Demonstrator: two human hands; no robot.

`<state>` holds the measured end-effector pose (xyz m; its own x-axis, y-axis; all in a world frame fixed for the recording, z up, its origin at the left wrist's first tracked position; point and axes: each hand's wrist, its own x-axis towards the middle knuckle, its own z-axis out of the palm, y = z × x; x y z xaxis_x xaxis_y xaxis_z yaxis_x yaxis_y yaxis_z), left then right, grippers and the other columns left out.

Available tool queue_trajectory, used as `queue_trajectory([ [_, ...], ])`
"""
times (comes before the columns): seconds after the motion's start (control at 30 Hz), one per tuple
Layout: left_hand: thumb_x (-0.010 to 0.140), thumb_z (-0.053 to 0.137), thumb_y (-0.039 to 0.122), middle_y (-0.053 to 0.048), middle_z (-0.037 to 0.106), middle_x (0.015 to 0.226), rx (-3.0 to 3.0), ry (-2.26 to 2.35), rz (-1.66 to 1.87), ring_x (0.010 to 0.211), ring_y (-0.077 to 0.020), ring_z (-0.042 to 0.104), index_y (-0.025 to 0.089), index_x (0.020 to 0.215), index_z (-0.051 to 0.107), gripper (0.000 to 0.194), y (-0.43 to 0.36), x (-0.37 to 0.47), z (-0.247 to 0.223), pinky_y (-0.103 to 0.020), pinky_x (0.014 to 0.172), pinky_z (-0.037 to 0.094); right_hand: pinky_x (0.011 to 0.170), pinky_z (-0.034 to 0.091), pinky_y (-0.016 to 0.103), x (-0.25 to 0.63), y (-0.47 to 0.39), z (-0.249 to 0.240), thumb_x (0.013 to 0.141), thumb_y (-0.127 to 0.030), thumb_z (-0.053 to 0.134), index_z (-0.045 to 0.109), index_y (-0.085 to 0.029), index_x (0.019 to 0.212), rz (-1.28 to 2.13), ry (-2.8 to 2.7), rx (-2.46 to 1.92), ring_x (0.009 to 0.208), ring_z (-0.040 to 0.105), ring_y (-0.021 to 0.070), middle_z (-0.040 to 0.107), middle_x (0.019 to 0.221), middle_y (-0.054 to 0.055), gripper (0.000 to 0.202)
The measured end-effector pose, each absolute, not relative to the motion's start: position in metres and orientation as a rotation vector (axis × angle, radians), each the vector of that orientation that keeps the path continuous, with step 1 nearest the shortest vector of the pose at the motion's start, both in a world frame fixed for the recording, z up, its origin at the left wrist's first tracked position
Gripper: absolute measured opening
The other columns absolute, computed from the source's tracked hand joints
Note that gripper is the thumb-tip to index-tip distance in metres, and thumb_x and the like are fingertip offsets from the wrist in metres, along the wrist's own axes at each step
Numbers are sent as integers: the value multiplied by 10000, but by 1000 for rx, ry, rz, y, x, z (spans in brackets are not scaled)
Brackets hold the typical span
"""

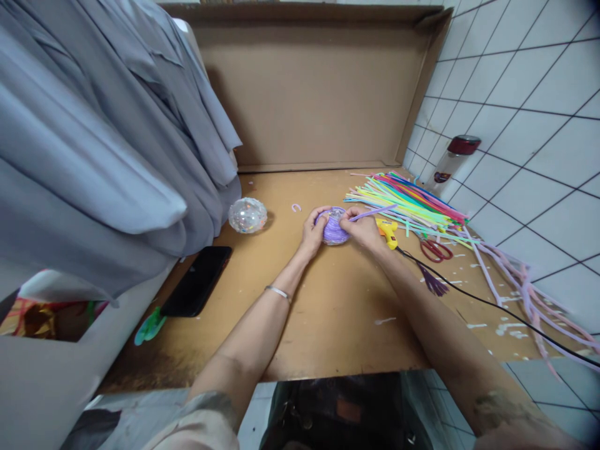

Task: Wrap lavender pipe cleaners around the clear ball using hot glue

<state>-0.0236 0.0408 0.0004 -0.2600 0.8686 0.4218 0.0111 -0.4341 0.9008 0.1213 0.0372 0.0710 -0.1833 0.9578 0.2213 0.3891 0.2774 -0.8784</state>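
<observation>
A small round ball [335, 231], clear at its top and wrapped in purple pipe cleaner, sits between my hands above the table. My left hand [313, 232] grips its left side, fingers curled round it. At its upper right, my right hand [360, 226] pinches a purple pipe cleaner [382, 210], whose loose end sticks out to the right. Part of the ball is hidden behind my fingers. Left of my hands rests a clear, shiny ball [248, 215]. A small curled pale piece [296, 207] lies between that ball and my left hand.
Multicoloured pipe cleaners [417, 203] are piled at the right. Near them are a yellow glue gun [388, 232] with a black cord, red-handled scissors [435, 250], a purple tassel [432, 281] and a bottle [452, 161]. A black phone [197, 281] lies left, beside grey cloth [117, 144]. Cardboard [309, 94] stands behind.
</observation>
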Motion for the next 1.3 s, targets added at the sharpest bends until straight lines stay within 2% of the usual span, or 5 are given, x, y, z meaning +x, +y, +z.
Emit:
queue_trajectory([
  [0.43, 840, 576, 340, -58, 749, 1089, 1267, 1090, 1748, 1003, -207, 674, 195, 1046, 699, 280, 40, -22, 4, -317, 898, 530, 600, 377, 269, 119, 33, 77, 629, -199, 551, 499, -239, 569, 869, -1690, -1254, 577, 492, 132, 530, 568, -52, 90],
  [0.7, 843, 517, 340, -67, 711, 1184, 1326, 1034, 1725, 1147, -247, 629, 201, 1106, 671, 335, 40, -25, -1, -376, 1041, 488, 601, 384, 265, 120, 34, 76, 635, -199, 549, 503, -238, 583, 854, -1711, -1258, 579, 502, 132, 545, 571, -57, 79],
  [0.9, 848, 496, 313, -81, 640, 1274, 1547, 1153, 1749, 1292, -268, 546, 214, 1121, 674, 341, 39, -27, -2, -419, 1166, 398, 598, 383, 264, 121, 35, 75, 646, -212, 548, 497, -239, 587, 841, -1727, -1269, 584, 498, 133, 541, 577, -55, 82],
  [1.13, 956, 468, 420, -110, 600, 1296, 1739, 1283, 1775, 1292, -265, 542, 218, 1151, 696, 362, 30, -26, 2, -436, 1167, 402, 594, 380, 269, 122, 37, 72, 628, -253, 541, 504, -245, 586, 819, -1722, -1238, 588, 495, 137, 553, 575, -47, 57],
  [1.3, 980, 449, 498, -124, 613, 1280, 1777, 1283, 1776, 1268, -258, 562, 201, 1183, 692, 434, 26, -25, 5, -425, 1152, 418, 591, 373, 268, 121, 36, 72, 625, -244, 536, 497, -245, 576, 824, -1702, -1254, 582, 491, 135, 548, 568, -49, 62],
])
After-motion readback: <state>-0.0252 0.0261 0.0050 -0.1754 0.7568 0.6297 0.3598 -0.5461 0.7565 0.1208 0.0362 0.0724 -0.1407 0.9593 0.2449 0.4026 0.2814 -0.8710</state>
